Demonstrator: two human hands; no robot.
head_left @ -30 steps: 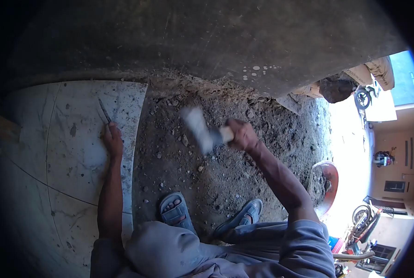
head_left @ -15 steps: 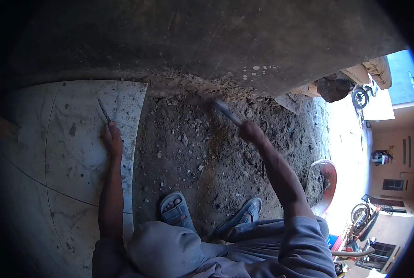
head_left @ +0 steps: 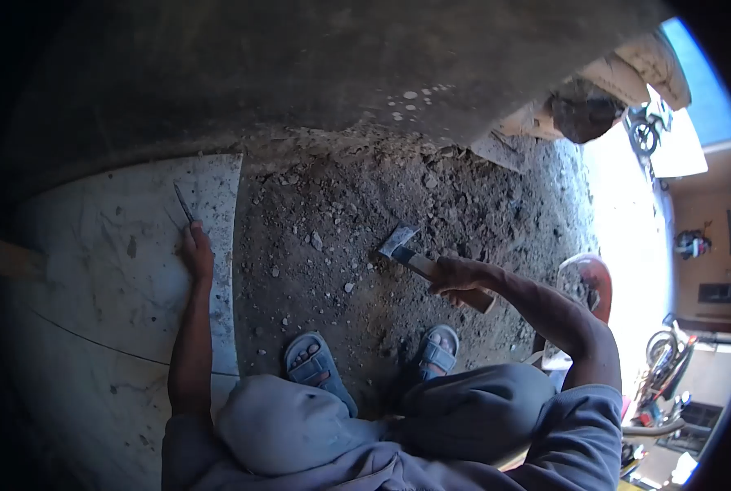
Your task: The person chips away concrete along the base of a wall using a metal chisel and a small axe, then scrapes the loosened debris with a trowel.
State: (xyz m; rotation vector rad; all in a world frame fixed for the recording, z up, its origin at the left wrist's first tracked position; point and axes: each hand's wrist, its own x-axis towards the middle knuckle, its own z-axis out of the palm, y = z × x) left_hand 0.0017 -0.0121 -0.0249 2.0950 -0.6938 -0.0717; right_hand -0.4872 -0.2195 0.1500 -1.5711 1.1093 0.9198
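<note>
My left hand (head_left: 197, 250) is closed round a slim, pointed metal chisel (head_left: 183, 202) over the pale tiled floor (head_left: 148, 303). Its tip points toward the base of the dark wall. In my right hand (head_left: 457, 278) is a hammer (head_left: 415, 262) with a wooden handle and a metal head, held above the dug-up soil (head_left: 333, 204). The hammer head is apart from the chisel, well to its right. Broken soil and small stones lie between the tile edge and my feet.
The dark wall (head_left: 300, 65) runs along the top of the view. Sacks (head_left: 619, 78) and a dark bucket-like container (head_left: 586, 110) stand at its right end. A reddish curved container (head_left: 599, 282) sits at right. Parked motorcycles (head_left: 660, 352) are farther off.
My right hand has drawn the hammer down and back toward my body, and the hammer head is lower and sharper. My right foot and knee have shifted. My left hand still holds the chisel.
</note>
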